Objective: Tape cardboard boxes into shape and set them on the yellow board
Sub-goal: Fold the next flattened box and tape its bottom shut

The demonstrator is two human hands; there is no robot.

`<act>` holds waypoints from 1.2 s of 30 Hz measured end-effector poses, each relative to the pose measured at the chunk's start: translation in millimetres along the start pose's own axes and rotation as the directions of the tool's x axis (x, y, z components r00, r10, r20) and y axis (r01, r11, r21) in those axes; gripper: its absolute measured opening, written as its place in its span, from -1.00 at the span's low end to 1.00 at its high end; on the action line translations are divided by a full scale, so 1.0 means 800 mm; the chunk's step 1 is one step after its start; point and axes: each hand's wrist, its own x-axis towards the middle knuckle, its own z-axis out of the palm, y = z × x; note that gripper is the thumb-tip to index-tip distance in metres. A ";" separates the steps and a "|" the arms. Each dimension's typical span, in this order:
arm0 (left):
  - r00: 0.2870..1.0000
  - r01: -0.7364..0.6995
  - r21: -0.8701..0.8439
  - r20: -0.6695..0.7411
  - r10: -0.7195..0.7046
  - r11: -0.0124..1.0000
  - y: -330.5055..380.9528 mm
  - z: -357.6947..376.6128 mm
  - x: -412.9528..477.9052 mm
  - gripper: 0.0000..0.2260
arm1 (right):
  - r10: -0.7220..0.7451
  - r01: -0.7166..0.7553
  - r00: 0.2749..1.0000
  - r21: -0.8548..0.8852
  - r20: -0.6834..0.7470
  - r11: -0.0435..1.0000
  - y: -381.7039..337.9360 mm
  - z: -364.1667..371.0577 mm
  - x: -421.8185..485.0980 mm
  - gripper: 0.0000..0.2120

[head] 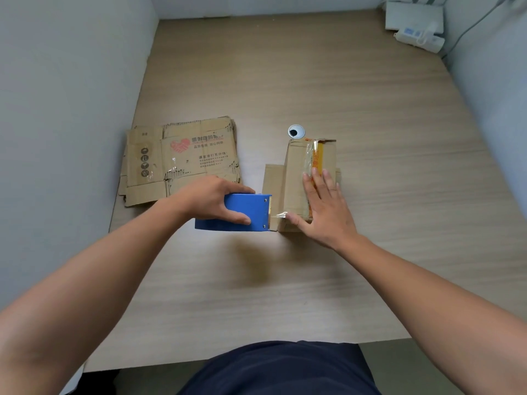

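1. Head view, surroundings. A pale wood-grain tabletop (285,280) is enclosed by grey partition walls (65,109) on the left and right. A stack of flattened cartons (179,161) with red and dark print lies at the left, against the wall. A round cable grommet (296,131) sits just beyond the cardboard box (293,178). White devices (413,24) with a cable occupy the far right corner, well apart from the work. Nothing lies between the person and the box.
2. Head view, task's thing. The box rests near the tabletop's middle, to the right of the flattened cartons. Its long axis runs away from the person. A seam covered by yellow-orange tape (316,155) faces upward along that axis. A loose flap (272,178) spreads out from its left side.
3. Head view, hands. The left hand (211,199) grasps the blue tape dispenser (245,212), whose serrated end points right and meets the box's near left corner. A short strip of clear tape (278,215) bridges the two. The right hand (325,203) lies flat on the box top, fingers straight, thumb touching the strip.
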 end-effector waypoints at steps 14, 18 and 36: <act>0.992 0.119 0.295 0.004 -0.125 0.948 0.058 -0.002 0.024 -0.43 | -0.113 0.119 0.991 -0.098 0.066 0.988 0.005 -0.007 -0.001 -0.30; 0.996 0.077 0.443 -0.071 -0.051 0.893 0.065 -0.002 0.023 -0.47 | -0.101 0.109 0.991 -0.095 0.083 0.989 0.002 -0.008 0.001 -0.31; 0.942 0.311 0.211 -0.199 -0.271 0.927 0.011 0.045 -0.025 -0.57 | -0.050 0.056 0.992 -0.055 0.112 0.997 -0.010 -0.019 0.001 -0.26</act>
